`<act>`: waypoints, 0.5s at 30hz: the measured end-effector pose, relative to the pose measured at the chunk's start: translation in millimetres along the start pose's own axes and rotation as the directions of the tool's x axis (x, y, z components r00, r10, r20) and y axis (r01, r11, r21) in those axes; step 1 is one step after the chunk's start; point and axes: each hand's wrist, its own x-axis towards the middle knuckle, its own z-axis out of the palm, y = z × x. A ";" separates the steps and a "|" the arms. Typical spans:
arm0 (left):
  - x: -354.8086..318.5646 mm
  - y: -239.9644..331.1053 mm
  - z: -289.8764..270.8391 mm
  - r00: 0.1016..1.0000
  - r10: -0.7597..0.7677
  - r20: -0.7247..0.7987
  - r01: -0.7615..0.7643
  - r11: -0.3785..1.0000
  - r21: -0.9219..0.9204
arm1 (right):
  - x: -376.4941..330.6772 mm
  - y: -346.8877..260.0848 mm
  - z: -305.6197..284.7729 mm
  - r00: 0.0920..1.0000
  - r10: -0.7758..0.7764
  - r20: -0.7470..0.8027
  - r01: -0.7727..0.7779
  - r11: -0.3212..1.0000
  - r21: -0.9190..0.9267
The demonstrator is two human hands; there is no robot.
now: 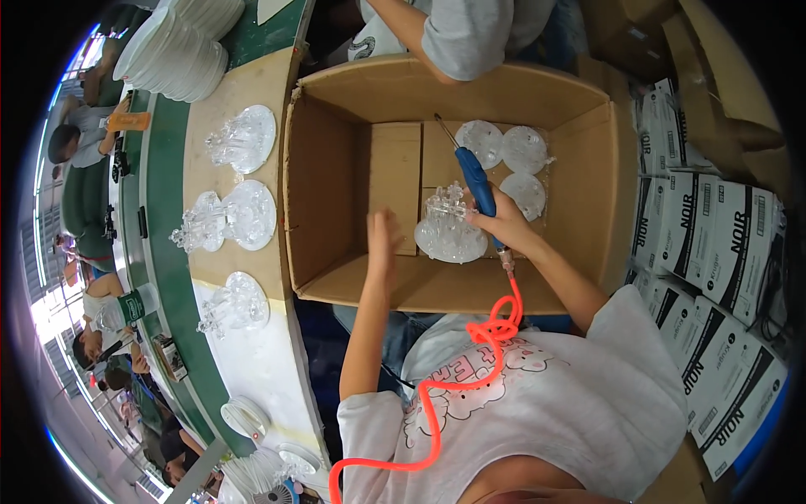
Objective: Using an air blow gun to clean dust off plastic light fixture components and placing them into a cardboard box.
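My right hand (509, 222) is wrapped round a blue air blow gun (475, 178) with a thin metal nozzle pointing away and to the left. A coiled red hose (432, 420) runs from its lower end across my shirt. Beside my right fingers is a clear plastic piece (451, 238) with a round base and a knobbly top; whether the fingers touch it I cannot tell. My left hand (382, 235) hovers over the near left of a cardboard box (332, 176), its fingers blurred. Several clear round pieces (522, 195) lie at the right of the box floor.
On the bench (235, 80) at left stand several clear pieces (249, 214) on round bases. Behind them is a stack of white discs (172, 59). A person (466, 38) is close beyond the box. Printed white cartons (714, 244) are piled at right; more people sit far left.
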 end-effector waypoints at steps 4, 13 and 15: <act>-16.6 -7.5 17.1 0.817 -0.246 0.522 0.524 0.695 -0.493 | -3.2 -9.9 6.4 0.990 -0.132 -0.046 0.133 0.991 0.021; 1.8 -0.6 36.2 0.890 -0.089 0.448 0.327 0.808 -0.489 | -8.8 -20.0 5.9 0.981 -0.152 0.123 0.143 0.987 0.076; 10.4 1.3 29.7 0.883 -0.147 0.445 0.361 0.819 -0.447 | -10.2 -24.7 3.4 0.979 -0.151 0.139 0.131 0.981 0.144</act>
